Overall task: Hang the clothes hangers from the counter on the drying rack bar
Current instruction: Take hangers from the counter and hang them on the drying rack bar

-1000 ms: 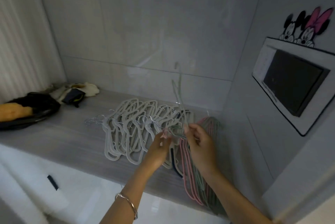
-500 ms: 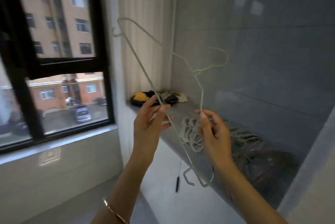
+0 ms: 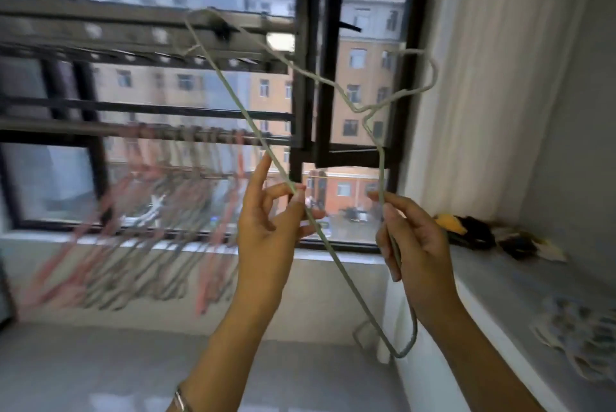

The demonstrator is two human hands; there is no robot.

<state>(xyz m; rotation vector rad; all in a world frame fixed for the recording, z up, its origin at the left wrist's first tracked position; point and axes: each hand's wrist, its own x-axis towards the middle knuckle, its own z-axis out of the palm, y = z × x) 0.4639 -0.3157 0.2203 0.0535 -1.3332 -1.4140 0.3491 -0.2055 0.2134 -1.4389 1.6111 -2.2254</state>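
I've got a pale green wire hanger (image 3: pixel 233 95) held up in the air in front of the window (image 3: pixel 360 78), tilted, hook end up right. My left hand (image 3: pixel 270 228) pinches its long straight bar, thumb against curled fingers, index finger pointing up. My right hand (image 3: pixel 416 245) grasps the sloped arm below the hook, fingers curled round the wire. The hanger's lower corner hangs below the right wrist. The drying rack bar (image 3: pixel 83 128) is at left, with a row of pink and grey hangers (image 3: pixel 150 211) hooked on it, all blurred. In this view the held hanger crosses the bar's right end; I can't tell if they touch. The worktop (image 3: pixel 500 295) is at right, with a pile of pale hangers (image 3: pixel 580 335) near its front edge.
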